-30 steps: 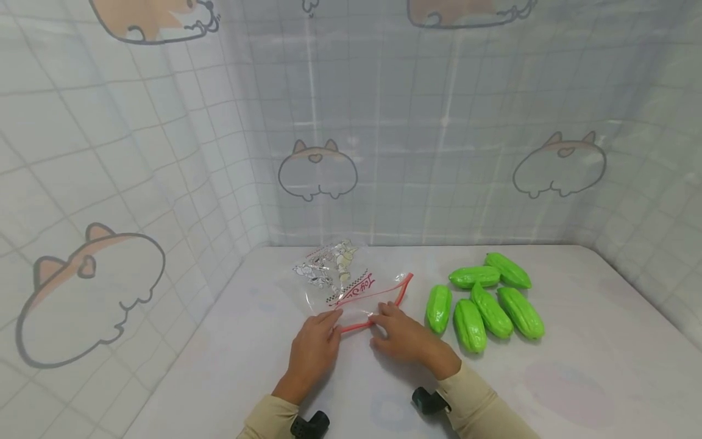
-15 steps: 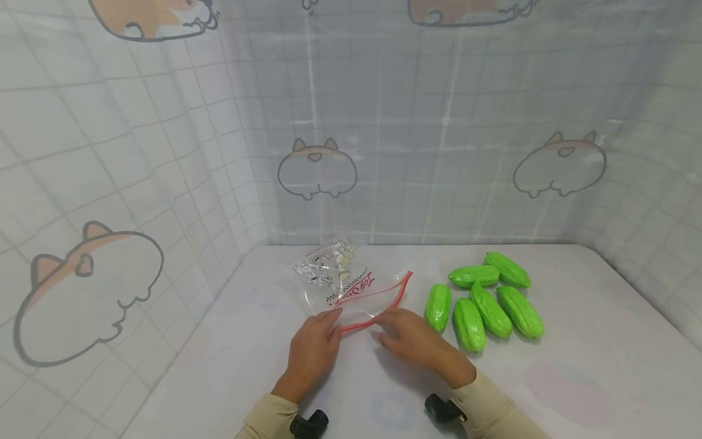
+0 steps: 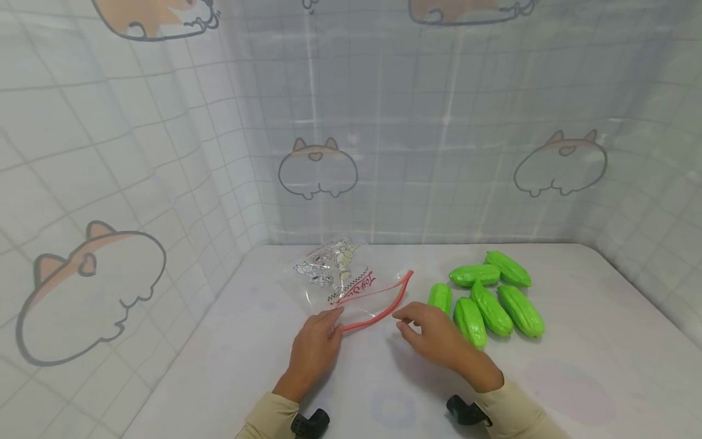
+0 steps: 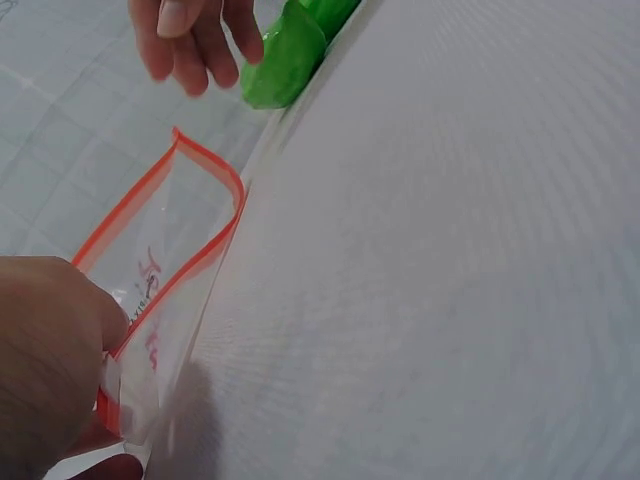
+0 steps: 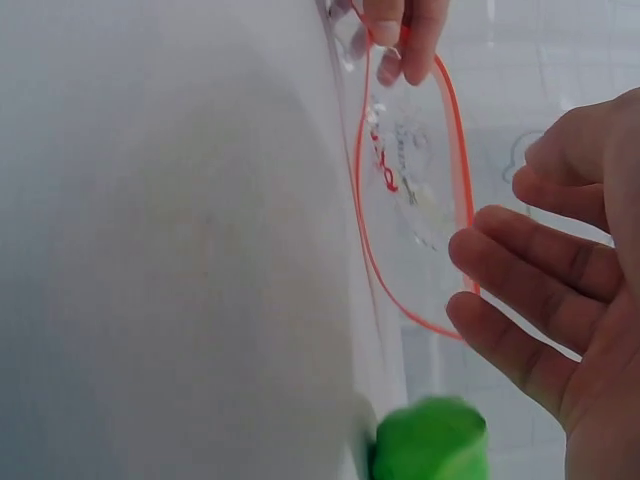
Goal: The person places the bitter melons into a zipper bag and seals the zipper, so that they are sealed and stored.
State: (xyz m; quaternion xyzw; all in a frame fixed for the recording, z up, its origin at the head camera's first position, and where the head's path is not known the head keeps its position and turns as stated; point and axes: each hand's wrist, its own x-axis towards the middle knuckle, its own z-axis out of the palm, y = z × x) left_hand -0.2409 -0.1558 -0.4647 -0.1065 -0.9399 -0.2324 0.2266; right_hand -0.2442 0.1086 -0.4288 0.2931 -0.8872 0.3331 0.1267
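A clear zip bag (image 3: 347, 283) with a red-orange rim and printed figures lies on the table, its mouth toward me and gaping. At the mouth's left end my left hand (image 3: 315, 344) pinches the rim; in the right wrist view its fingertips (image 5: 415, 40) straddle the film. My right hand (image 3: 439, 341) hovers just right of the mouth, holding nothing, with its fingers (image 5: 530, 270) loosely bent and spread. Just beyond that hand lie several bright green, ridged, gourd-like vegetables (image 3: 490, 310); it partly covers the nearest gourd (image 3: 440, 297).
The white table (image 3: 378, 396) ends at a pale grid-patterned curtain (image 3: 428, 183) behind and at both sides. Dark wrist cameras (image 3: 466, 410) sit under both cuffs.
My right hand has let go of the bag's rim and shifted right, toward the gourds. The rim now bows open in a wider curve. My left hand has stayed in place.
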